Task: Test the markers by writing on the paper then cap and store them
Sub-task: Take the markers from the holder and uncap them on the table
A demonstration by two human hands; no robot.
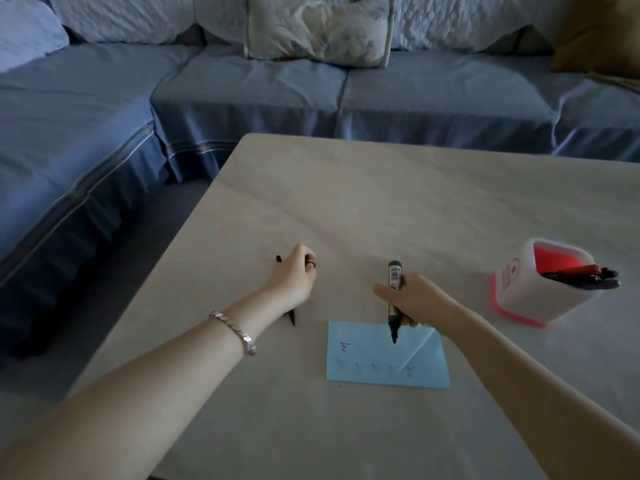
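Left hand [294, 275]: left of centre in the frame, fingers curled shut around a thin black pen [290, 315]; one end shows above the knuckles and the other below the wrist, pointing down at the bare table [381, 202].
Risk, left: if that lower end is an uncapped tip, it could mark the tabletop, since it sits off the sheet; whether it touches cannot be told.
Blue paper [381, 362]: lower centre, flat on the table, one small written character at its upper left and a faint row of marks along its lower edge; right corner folded over.
Right hand [412, 299]: just above the paper, fingers gripping a thick grey marker [394, 299] held nearly upright, uncapped dark tip down over the sheet's upper edge.
Risk, centre: nothing holds the paper, so a firm stroke could drag it; ink may also bleed through to the table.
Cap: none visible, so the tip could dry out or the cap be mislaid.
Holder [519, 289]: right of frame, a white and red cup with markers leaning far over its rim; a careless drop-in could tip it.
Count: two hands, two pens in hand, one sheet, one holder, at least two stored markers, exact number unclear.
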